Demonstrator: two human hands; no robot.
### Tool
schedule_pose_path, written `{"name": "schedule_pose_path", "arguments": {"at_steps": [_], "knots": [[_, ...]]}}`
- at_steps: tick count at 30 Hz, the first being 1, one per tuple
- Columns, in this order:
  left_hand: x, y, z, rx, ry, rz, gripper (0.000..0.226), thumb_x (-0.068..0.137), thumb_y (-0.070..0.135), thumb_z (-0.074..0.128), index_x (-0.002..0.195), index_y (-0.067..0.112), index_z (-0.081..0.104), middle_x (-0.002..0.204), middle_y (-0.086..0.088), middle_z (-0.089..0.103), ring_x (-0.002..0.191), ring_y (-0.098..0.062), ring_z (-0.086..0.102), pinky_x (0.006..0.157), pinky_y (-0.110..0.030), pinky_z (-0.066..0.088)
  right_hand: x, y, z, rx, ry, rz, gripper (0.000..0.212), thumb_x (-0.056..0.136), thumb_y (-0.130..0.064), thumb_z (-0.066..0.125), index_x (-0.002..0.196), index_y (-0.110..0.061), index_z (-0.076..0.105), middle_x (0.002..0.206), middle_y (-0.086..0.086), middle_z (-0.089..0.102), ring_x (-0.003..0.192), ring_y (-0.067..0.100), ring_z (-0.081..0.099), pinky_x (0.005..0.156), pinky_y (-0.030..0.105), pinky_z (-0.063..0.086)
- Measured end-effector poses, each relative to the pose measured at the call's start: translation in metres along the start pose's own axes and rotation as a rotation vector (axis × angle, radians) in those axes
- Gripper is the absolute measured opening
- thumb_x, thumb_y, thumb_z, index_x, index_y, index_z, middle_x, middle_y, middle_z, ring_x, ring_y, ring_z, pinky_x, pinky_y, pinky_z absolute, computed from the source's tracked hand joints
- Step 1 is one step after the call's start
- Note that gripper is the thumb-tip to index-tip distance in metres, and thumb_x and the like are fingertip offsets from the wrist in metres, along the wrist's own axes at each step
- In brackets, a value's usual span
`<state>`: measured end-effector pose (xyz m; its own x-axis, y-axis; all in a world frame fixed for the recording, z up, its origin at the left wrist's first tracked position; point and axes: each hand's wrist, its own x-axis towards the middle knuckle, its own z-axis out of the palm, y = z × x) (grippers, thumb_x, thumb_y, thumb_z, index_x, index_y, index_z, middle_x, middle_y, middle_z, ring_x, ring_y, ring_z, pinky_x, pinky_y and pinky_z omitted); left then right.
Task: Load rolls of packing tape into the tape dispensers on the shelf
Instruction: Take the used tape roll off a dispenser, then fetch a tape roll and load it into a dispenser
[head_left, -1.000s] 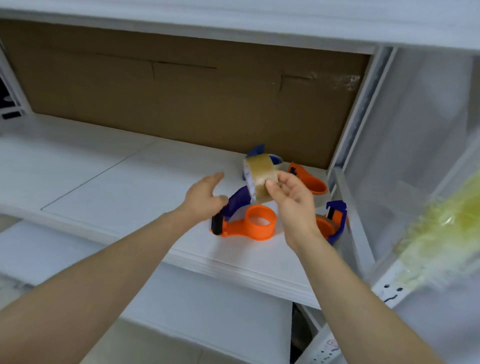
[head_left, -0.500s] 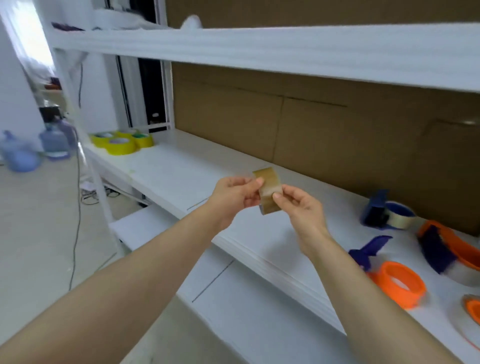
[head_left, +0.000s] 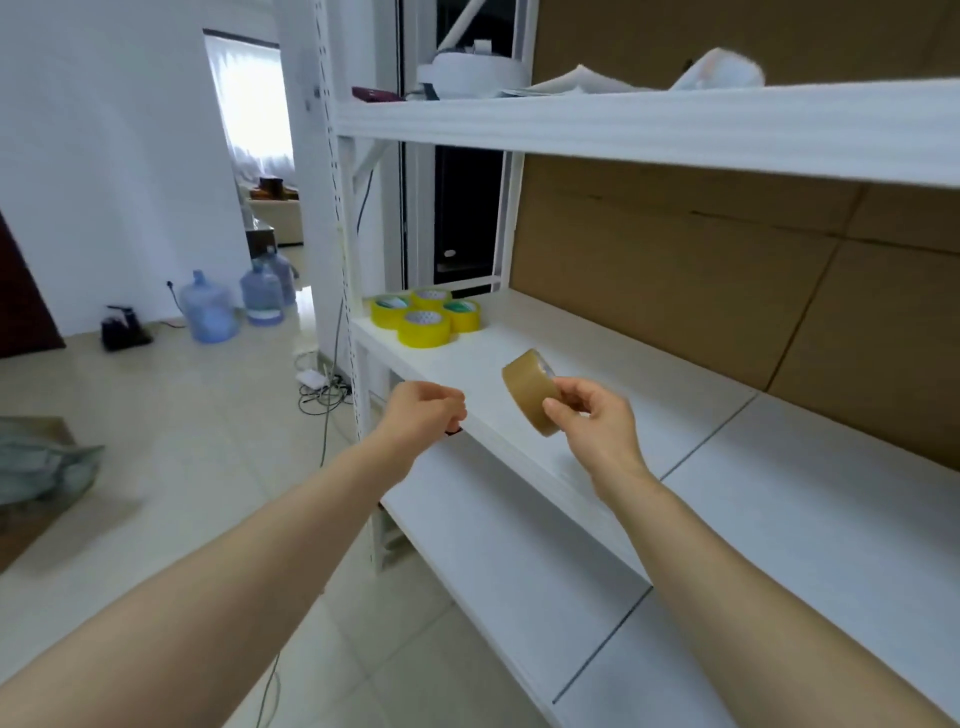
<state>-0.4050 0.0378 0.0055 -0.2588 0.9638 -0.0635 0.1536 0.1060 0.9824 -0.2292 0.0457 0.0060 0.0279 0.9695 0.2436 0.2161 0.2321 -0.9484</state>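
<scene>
the right hand sits in the middle of the frame, thumb and fingers pinched on a roll of brown tape. the thumb presses on the roll's outer band and the fingers curl round its far side. the roll stands on edge, tilted, held in the air in front of the white middle shelf and clear of the board.

the left hand is just left of centre, near the shelf's front edge and apart from the roll, with a clear gap between them. its fingers are curled in toward the palm. a small dark bit shows under its knuckles, but i cannot tell what that is, nor whether the hand pinches anything.

at the far left end of the same shelf, above and left of the hands, four yellow tape rolls lie flat in a tight cluster, touching one another. brown cardboard backs the shelf along the right half of the frame. an upper shelf crosses the top of the frame and carries white things too blurred to name. a lower shelf runs under the forearms toward the lower right.

on the tiled floor at the left, two blue water jugs stand near the wall, a dark object rests to their left, and a tangle of cables lies by the shelf's upright post.
</scene>
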Motion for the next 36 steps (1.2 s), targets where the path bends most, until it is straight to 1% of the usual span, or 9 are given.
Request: {"name": "schedule_pose_path", "arguments": {"at_steps": [5, 9, 11, 14, 19, 22, 29, 32, 36], "knots": [[0.074, -0.008, -0.023, 0.079, 0.008, -0.012, 0.024, 0.084, 0.002, 0.061, 0.107, 0.001, 0.066, 0.091, -0.014, 0.065, 0.081, -0.021, 0.059, 0.068, -0.022, 0.047, 0.064, 0.010, 0.036, -0.075, 0.000, 0.045, 0.021, 0.087, 0.001, 0.053, 0.090, -0.019, 0.063, 0.090, 0.001, 0.063, 0.083, 0.014, 0.057, 0.065, 0.016, 0.043], [0.138, -0.009, -0.030, 0.216, 0.014, 0.045, 0.027, 0.086, 0.005, 0.059, 0.112, 0.006, 0.065, 0.108, -0.012, 0.066, 0.101, -0.026, 0.062, 0.090, -0.032, 0.048, 0.130, 0.029, 0.060, -0.125, 0.012, 0.049, 0.021, 0.085, -0.001, 0.057, 0.096, -0.016, 0.067, 0.092, 0.000, 0.064, 0.088, 0.016, 0.058, 0.077, 0.024, 0.042], [0.172, -0.007, -0.033, 0.260, 0.026, 0.047, 0.028, 0.085, 0.006, 0.059, 0.112, 0.008, 0.065, 0.112, -0.012, 0.065, 0.103, -0.026, 0.061, 0.090, -0.032, 0.048, 0.166, 0.041, 0.071, -0.163, 0.022, 0.044, 0.023, 0.084, -0.003, 0.061, 0.104, -0.012, 0.069, 0.095, 0.001, 0.066, 0.093, 0.016, 0.059, 0.083, 0.026, 0.044], [0.219, -0.003, -0.036, 0.403, 0.026, 0.077, 0.032, 0.084, 0.007, 0.059, 0.116, 0.008, 0.064, 0.118, -0.010, 0.064, 0.109, -0.025, 0.058, 0.095, -0.032, 0.047, 0.218, 0.061, 0.088, -0.304, 0.044, 0.044, 0.027, 0.081, -0.015, 0.066, 0.107, -0.019, 0.070, 0.106, 0.003, 0.069, 0.107, 0.021, 0.059, 0.093, 0.031, 0.047], [0.285, -0.008, -0.043, 0.586, -0.001, 0.105, 0.040, 0.083, 0.006, 0.057, 0.123, 0.011, 0.060, 0.118, -0.010, 0.063, 0.106, -0.027, 0.061, 0.091, -0.035, 0.052, 0.277, 0.079, 0.116, -0.520, -0.044, 0.060, 0.023, 0.085, -0.020, 0.062, 0.106, -0.019, 0.070, 0.109, 0.006, 0.070, 0.102, 0.026, 0.062, 0.086, 0.034, 0.049], [0.322, -0.019, -0.048, 0.775, -0.049, 0.151, 0.049, 0.084, 0.014, 0.061, 0.131, 0.017, 0.053, 0.128, -0.006, 0.059, 0.116, -0.023, 0.055, 0.093, -0.029, 0.044, 0.298, 0.094, 0.135, -0.678, -0.074, 0.053, 0.022, 0.087, -0.023, 0.058, 0.106, -0.022, 0.068, 0.110, 0.005, 0.069, 0.102, 0.027, 0.061, 0.083, 0.033, 0.050], [0.394, -0.037, -0.044, 1.151, -0.234, 0.371, 0.071, 0.082, 0.035, 0.065, 0.143, 0.018, 0.033, 0.142, -0.008, 0.047, 0.132, -0.027, 0.040, 0.110, -0.037, 0.027, 0.323, 0.115, 0.173, -0.953, -0.098, 0.059, 0.032, 0.093, -0.019, 0.046, 0.121, -0.028, 0.059, 0.125, 0.005, 0.059, 0.112, 0.029, 0.055, 0.084, 0.033, 0.046], [0.416, -0.043, -0.043, 1.294, -0.309, 0.445, 0.069, 0.084, 0.043, 0.059, 0.142, 0.021, 0.030, 0.142, -0.006, 0.047, 0.135, -0.024, 0.037, 0.117, -0.037, 0.009, 0.326, 0.119, 0.191, -0.947, -0.087, 0.107, 0.036, 0.092, -0.013, 0.044, 0.125, -0.023, 0.057, 0.130, 0.007, 0.055, 0.116, 0.029, 0.053, 0.090, 0.032, 0.043], [0.438, -0.050, -0.048, 1.332, -0.356, 0.550, 0.061, 0.089, 0.041, 0.054, 0.141, 0.019, 0.034, 0.142, -0.008, 0.046, 0.134, -0.025, 0.038, 0.116, -0.035, 0.013, 0.322, 0.117, 0.217, -0.870, -0.095, 0.198, 0.053, 0.089, -0.001, 0.042, 0.138, -0.020, 0.042, 0.147, 0.004, 0.040, 0.132, 0.025, 0.041, 0.104, 0.029, 0.034]]}}
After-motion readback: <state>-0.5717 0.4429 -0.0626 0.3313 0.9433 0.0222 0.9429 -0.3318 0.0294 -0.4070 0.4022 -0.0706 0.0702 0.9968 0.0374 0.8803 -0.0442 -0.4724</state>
